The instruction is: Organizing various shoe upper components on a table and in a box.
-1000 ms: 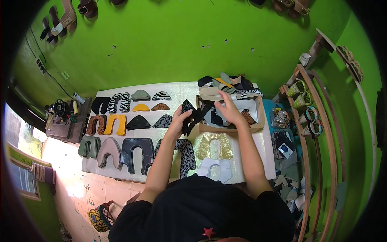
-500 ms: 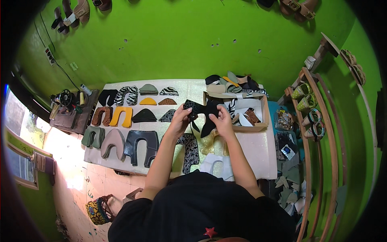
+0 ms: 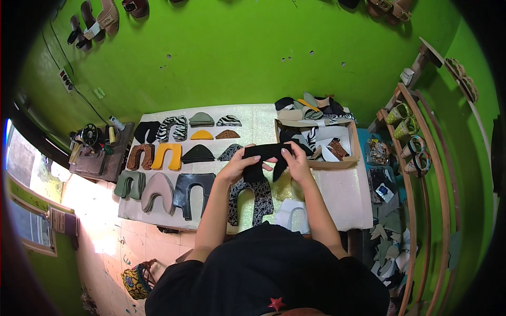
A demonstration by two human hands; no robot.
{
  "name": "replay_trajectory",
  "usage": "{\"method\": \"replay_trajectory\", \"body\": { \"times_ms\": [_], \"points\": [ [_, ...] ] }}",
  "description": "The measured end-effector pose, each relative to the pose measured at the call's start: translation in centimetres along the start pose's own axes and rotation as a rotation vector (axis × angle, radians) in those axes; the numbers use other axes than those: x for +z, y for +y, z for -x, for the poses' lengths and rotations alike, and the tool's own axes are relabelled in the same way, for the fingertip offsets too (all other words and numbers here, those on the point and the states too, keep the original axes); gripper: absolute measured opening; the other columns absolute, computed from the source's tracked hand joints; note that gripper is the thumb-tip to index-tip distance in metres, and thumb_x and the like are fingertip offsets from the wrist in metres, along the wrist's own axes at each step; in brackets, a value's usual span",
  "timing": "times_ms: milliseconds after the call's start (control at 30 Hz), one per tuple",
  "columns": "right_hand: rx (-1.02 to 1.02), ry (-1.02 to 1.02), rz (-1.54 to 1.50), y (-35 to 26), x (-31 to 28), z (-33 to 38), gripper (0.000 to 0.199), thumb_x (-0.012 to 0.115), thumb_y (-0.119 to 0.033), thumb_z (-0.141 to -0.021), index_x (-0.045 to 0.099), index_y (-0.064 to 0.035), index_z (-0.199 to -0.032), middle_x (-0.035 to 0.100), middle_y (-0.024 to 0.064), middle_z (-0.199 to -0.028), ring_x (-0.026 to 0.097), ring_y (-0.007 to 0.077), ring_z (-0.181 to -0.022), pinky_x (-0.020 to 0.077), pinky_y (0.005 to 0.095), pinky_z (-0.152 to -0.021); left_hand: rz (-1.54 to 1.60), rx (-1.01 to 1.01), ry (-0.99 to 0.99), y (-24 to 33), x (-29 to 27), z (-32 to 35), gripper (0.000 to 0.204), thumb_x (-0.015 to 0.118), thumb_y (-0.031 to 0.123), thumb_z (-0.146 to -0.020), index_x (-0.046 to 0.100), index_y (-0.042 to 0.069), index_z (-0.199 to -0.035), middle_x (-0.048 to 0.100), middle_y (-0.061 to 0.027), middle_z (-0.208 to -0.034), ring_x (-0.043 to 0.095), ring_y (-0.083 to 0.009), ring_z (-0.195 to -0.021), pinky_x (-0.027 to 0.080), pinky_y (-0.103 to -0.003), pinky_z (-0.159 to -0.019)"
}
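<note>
Since a second ago you have drawn the black shoe piece (image 3: 265, 158) back from over the cardboard box (image 3: 352, 158) toward the middle of the worktop (image 3: 348, 195), and both hands have come lower and closer to you. Your left hand (image 3: 238, 166) is now closed on the left end of that black piece, and your right hand (image 3: 295, 158) pinches its right end, fingers on top, so the piece is stretched flat between them just above the worktop.

Judging from how things lie, much of the sorting looks done. On the left half of the worktop the cut pieces sit in tidy rows: zebra-striped pieces (image 3: 174, 127), a yellow U-shaped piece (image 3: 169, 156) beside a brown one (image 3: 139, 156), a dark grey U-shaped piece (image 3: 192, 194) nearer to you, and small half-moon pieces in grey, yellow and black farther off. Right under your hands lies a black patterned piece (image 3: 253, 203), with a white piece (image 3: 292, 215) just to its right.

What is left seems to be the box at the far right, with its jumble of mixed pieces, and more heaped behind it. The black piece in your hands has no place in the rows yet.
</note>
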State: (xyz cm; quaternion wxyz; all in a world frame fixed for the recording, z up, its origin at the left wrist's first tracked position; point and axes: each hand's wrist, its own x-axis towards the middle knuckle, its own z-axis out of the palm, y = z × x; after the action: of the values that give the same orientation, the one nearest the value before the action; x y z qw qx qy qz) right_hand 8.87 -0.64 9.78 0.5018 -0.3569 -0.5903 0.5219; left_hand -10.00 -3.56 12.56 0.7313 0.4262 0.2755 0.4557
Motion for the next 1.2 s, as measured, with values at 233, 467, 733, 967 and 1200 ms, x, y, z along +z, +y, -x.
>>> {"method": "replay_trajectory", "body": {
  "times_ms": [233, 467, 733, 967, 1200],
  "points": [
    [0.054, -0.013, -0.175, 0.6, 0.4, -0.1, 0.012, 0.050, -0.010, -0.085, 0.057, 0.0005, -0.087, 0.054, -0.0019, -0.074, 0.047, 0.0038, -0.067, 0.0387, 0.0191, -0.062, 0.029, 0.070, -0.138, -0.6, -1.4, 0.1, 0.049, 0.058, 0.024, -0.076, 0.042, -0.007, -0.111, 0.056, -0.0210, -0.102, 0.061, -0.0275, -0.084, 0.049, -0.037, -0.077],
    [0.045, -0.007, -0.118, -0.7, 0.3, -0.2, 0.015, 0.053, -0.005, -0.080, 0.060, 0.0079, -0.076, 0.057, 0.0002, -0.074, 0.049, 0.0058, -0.068, 0.0390, 0.0203, -0.062, 0.084, -0.064, -0.315, -1.3, -3.1, -0.2, 0.053, 0.047, 0.036, -0.078, 0.058, -0.012, -0.096, 0.061, -0.0214, -0.094, 0.060, -0.0244, -0.087, 0.045, -0.031, -0.082],
    [-0.079, 0.052, 0.310, -2.9, -0.9, -1.4, 0.018, 0.057, -0.008, -0.075, 0.053, 0.0077, -0.069, 0.047, 0.0044, -0.057, 0.044, 0.0078, -0.054, 0.0359, 0.0241, -0.051, -0.041, -0.025, -0.293, -1.4, -2.0, -0.9, 0.039, 0.046, 0.017, -0.070, 0.059, -0.013, -0.093, 0.061, -0.0204, -0.094, 0.060, -0.0240, -0.087, 0.043, -0.031, -0.084],
    [-0.035, 0.070, 0.408, -5.3, -0.4, -1.8, 0.021, 0.058, -0.012, -0.076, 0.057, 0.0080, -0.069, 0.053, 0.0062, -0.058, 0.048, 0.0100, -0.053, 0.0375, 0.0251, -0.051, 0.181, 0.130, -0.183, -2.3, -2.4, -0.6, 0.034, 0.046, 0.011, -0.069, 0.058, -0.015, -0.087, 0.060, -0.0233, -0.091, 0.061, -0.0247, -0.082, 0.049, -0.032, -0.077],
    [-0.062, 0.035, 0.307, -3.6, 0.7, -1.7, 0.023, 0.059, -0.014, -0.077, 0.059, 0.0082, -0.071, 0.055, 0.0055, -0.062, 0.049, 0.0103, -0.055, 0.0381, 0.0245, -0.052, 0.223, 0.089, -0.162, -1.7, -1.4, 0.3, 0.030, 0.046, 0.014, -0.072, 0.058, -0.012, -0.080, 0.058, -0.0258, -0.095, 0.060, -0.0279, -0.086, 0.048, -0.037, -0.079]
  ]
}}
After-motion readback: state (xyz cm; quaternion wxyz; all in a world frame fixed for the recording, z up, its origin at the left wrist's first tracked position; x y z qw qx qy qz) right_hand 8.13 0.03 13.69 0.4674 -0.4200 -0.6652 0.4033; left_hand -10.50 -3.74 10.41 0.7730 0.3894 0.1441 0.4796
